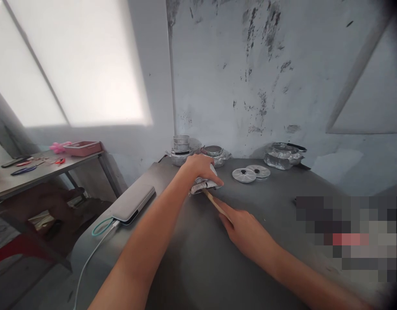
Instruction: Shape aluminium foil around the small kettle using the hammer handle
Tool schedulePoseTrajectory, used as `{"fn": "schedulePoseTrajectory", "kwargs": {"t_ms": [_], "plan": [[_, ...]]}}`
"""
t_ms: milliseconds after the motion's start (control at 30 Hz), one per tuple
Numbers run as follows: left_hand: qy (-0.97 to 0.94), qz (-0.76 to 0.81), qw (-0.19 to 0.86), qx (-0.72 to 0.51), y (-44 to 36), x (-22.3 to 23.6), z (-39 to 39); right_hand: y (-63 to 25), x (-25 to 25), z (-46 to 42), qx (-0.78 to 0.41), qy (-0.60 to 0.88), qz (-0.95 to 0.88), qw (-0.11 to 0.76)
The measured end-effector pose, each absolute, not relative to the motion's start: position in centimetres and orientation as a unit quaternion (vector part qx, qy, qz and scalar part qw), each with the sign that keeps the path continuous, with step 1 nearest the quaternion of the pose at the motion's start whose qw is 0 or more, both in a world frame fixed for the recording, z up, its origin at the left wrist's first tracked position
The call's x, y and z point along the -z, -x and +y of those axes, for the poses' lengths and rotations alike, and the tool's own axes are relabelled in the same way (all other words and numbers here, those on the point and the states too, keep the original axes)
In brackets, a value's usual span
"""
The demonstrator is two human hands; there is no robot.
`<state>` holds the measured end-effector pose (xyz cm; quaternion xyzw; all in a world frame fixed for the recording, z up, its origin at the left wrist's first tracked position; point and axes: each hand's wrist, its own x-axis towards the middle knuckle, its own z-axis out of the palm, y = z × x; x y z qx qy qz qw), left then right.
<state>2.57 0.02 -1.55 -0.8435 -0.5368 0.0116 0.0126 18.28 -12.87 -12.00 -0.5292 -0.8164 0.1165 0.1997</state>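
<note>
My left hand (pixel 200 168) is cupped over a small crumpled silver piece (pixel 204 185) on the grey table (pixel 192 249), fingers curled round it. My right hand (pixel 245 230) lies just behind, closed on a thin wooden stick (pixel 214 202) whose tip reaches the silver piece. Both forearms stretch across the table from the near edge.
Along the wall stand metal burner parts (pixel 181 150), a round metal ring piece (pixel 214 153) and a foil-wrapped tray (pixel 284 156). Two round discs (pixel 251 173) lie right of my hands. A grey power bank (pixel 133 203) with a white cable (pixel 88 262) sits left. A side table (pixel 39 170) with tools stands farther left.
</note>
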Motion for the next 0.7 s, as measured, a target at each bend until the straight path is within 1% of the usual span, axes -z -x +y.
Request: {"fn": "schedulePoseTrajectory", "kwargs": {"t_ms": [133, 300, 500, 700], "plan": [[0.844, -0.536, 0.014, -0.006, -2.61, 1.55, -0.08, -18.28, 12.11, -12.85, -0.113, 0.527, -0.817, 0.204], [0.844, -0.536, 0.015, -0.010, -2.57, 1.69, 0.15, -18.32, 12.22, -12.78, -0.106, 0.521, -0.814, 0.233], [0.845, -0.535, 0.019, -0.008, -2.53, 1.80, 0.28, -18.28, 12.35, -12.71, -0.119, 0.523, -0.818, 0.209], [0.845, -0.534, 0.015, -0.004, -2.57, 1.81, 0.30, -18.28, 11.86, -12.92, -0.116, 0.523, -0.814, 0.226]]}}
